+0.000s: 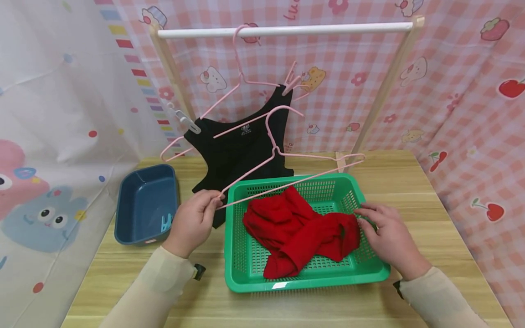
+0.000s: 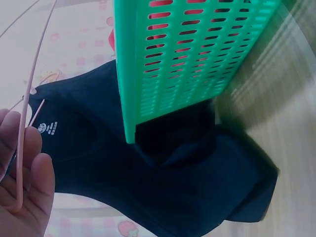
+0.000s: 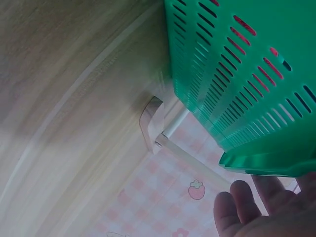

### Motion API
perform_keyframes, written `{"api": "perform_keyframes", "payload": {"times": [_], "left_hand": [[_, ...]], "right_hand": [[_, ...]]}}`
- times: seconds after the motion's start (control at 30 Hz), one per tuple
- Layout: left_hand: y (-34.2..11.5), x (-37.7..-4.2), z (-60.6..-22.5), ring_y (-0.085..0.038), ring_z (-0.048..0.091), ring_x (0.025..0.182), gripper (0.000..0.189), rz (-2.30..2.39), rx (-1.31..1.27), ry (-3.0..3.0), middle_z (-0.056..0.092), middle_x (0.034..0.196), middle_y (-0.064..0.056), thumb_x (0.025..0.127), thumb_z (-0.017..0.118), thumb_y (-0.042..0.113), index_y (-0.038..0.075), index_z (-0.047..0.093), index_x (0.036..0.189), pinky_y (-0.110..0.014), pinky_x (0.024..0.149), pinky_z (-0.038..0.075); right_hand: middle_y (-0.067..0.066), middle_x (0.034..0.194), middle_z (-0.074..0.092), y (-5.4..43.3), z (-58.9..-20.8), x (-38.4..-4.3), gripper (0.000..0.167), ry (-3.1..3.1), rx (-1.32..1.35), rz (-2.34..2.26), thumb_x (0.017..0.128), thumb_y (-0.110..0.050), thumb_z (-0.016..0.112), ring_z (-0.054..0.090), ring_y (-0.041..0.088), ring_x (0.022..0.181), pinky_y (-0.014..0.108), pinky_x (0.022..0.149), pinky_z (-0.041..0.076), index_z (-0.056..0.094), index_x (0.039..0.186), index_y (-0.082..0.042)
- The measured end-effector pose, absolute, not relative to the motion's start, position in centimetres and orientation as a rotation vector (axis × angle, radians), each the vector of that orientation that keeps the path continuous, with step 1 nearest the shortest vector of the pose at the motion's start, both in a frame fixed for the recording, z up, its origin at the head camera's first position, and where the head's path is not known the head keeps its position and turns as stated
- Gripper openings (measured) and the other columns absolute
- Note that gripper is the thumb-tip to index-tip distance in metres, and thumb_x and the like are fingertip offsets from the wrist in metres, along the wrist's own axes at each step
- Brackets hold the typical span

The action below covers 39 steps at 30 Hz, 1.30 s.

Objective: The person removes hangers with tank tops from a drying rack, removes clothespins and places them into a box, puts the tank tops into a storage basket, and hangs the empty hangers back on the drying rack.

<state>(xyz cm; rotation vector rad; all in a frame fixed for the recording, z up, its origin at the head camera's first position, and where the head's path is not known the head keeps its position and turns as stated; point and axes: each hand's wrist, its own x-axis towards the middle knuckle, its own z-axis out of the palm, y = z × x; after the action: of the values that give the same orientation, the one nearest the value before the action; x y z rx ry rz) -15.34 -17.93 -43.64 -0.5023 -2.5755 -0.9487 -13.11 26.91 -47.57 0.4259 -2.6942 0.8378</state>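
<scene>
My left hand (image 1: 194,223) grips the left corner of a pink clothes hanger (image 1: 275,148), which slants over the green basket (image 1: 229,273). In the left wrist view the hanger's corner lies across the fingers. A crumpled red garment (image 1: 301,228) lies in the basket. At the basket's right wall is my right hand (image 1: 387,232), its fingers extended over the rim beside the garment's right end; whether they touch the cloth I cannot tell. Behind the basket a black sleeveless top (image 1: 246,141) hangs on a second pink hanger (image 1: 238,50), held by a white clip (image 1: 188,123) and a pink clip (image 1: 291,85).
A white rail (image 1: 287,30) on wooden posts (image 1: 383,95) spans the back and carries the second hanger. A dark blue tub (image 1: 143,196) with light blue clips (image 1: 166,222) stands left of the basket. The wooden table (image 1: 434,218) meets patterned curtains at the back and sides.
</scene>
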Motion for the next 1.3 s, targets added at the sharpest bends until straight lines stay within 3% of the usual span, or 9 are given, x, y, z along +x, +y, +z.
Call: {"api": "perform_keyframes", "payload": {"times": [0.17,0.33,0.67,1.0,1.3], "left_hand": [[-17.4,-15.5,-43.3,-0.02,0.073,0.095,0.02,-0.978,-0.456,-2.612,0.074,0.103,-0.005,0.109,0.057,0.015,0.006,0.074,0.115,-0.045,0.083,0.062],[-16.9,-15.9,-42.9,-0.022,0.073,0.097,0.021,-0.989,-0.42,-2.638,0.073,0.105,-0.006,0.11,0.055,0.015,0.006,0.073,0.117,-0.047,0.086,0.062],[-16.0,-16.7,-42.4,-0.024,0.071,0.096,0.023,-0.958,-0.37,-2.657,0.072,0.105,-0.008,0.11,0.054,0.017,0.006,0.073,0.118,-0.049,0.088,0.061],[-15.0,-17.6,-41.5,-0.027,0.069,0.096,0.023,-0.891,-0.359,-2.669,0.072,0.107,-0.01,0.11,0.054,0.018,0.007,0.072,0.119,-0.051,0.091,0.059],[-14.0,-18.4,-40.6,-0.028,0.068,0.1,0.027,-0.884,-0.336,-2.704,0.072,0.113,-0.01,0.111,0.051,0.021,0.008,0.071,0.123,-0.051,0.095,0.058]], "right_hand": [[0.028,0.158,0.046,27.0,-47.8,-12.9,0.046,-2.817,0.487,0.856,0.097,-0.01,0.074,0.039,0.051,0.139,0.07,0.103,0.043,0.064,0.141,-0.002],[0.028,0.169,0.03,27.0,-47.9,-12.8,0.059,-2.938,0.485,0.875,0.102,-0.021,0.07,0.029,0.055,0.147,0.076,0.107,0.04,0.049,0.155,-0.004],[0.025,0.175,0.013,26.7,-48.2,-13.0,0.073,-3.04,0.448,0.879,0.105,-0.029,0.065,0.018,0.056,0.153,0.078,0.11,0.036,0.032,0.164,-0.002],[0.024,0.175,0.013,26.4,-48.1,-12.9,0.084,-3.07,0.422,0.829,0.105,-0.044,0.063,0.015,0.059,0.153,0.08,0.114,0.027,0.025,0.166,-0.002],[0.025,0.175,0.014,26.3,-48.0,-13.0,0.089,-3.082,0.411,0.785,0.103,-0.049,0.064,0.012,0.059,0.154,0.079,0.116,0.022,0.023,0.166,-0.001]]}}
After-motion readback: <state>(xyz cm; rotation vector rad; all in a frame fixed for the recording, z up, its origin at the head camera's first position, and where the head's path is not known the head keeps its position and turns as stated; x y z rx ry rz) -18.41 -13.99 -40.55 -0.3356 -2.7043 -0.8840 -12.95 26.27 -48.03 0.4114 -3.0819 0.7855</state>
